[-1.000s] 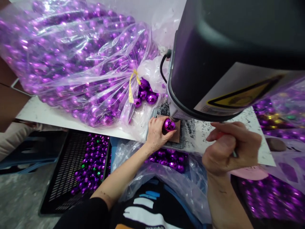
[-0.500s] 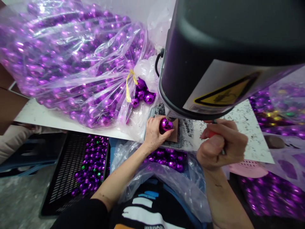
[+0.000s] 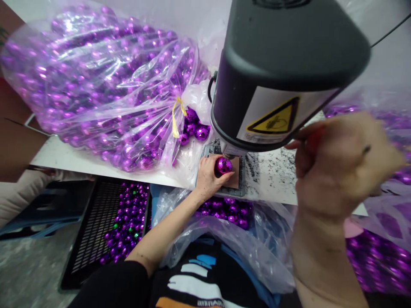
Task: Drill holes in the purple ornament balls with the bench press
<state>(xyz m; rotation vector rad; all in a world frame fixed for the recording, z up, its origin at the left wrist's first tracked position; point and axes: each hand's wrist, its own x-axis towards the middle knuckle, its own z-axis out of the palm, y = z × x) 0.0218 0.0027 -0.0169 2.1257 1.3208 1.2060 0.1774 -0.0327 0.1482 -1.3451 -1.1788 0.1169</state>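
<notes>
Under the head of a black drill press (image 3: pixel 289 55), my left hand (image 3: pixel 208 177) pinches a shiny purple faceted ball (image 3: pixel 224 165). The ball sits on a brown pad (image 3: pixel 233 182) on the press's grey base (image 3: pixel 241 184), just below the chuck (image 3: pixel 228 155). My right hand (image 3: pixel 343 167) is closed around the press's lever, whose red knob (image 3: pixel 316 139) shows between the fingers. Motion blurs that hand, and it hides most of the lever. Loose purple balls (image 3: pixel 201 132) lie on the table left of the press.
A tied clear bag (image 3: pixel 112 85) full of purple balls covers the table's left side. More balls fill a plastic-lined container (image 3: pixel 227 214) at my lap. A black crate (image 3: pixel 85 239) holds small purple and green balls. Dark shavings dot the white tabletop (image 3: pixel 276 184).
My right hand has swung up and to the right with the lever. The left hand and the ball stay in place, with the chuck now slightly higher above the ball.
</notes>
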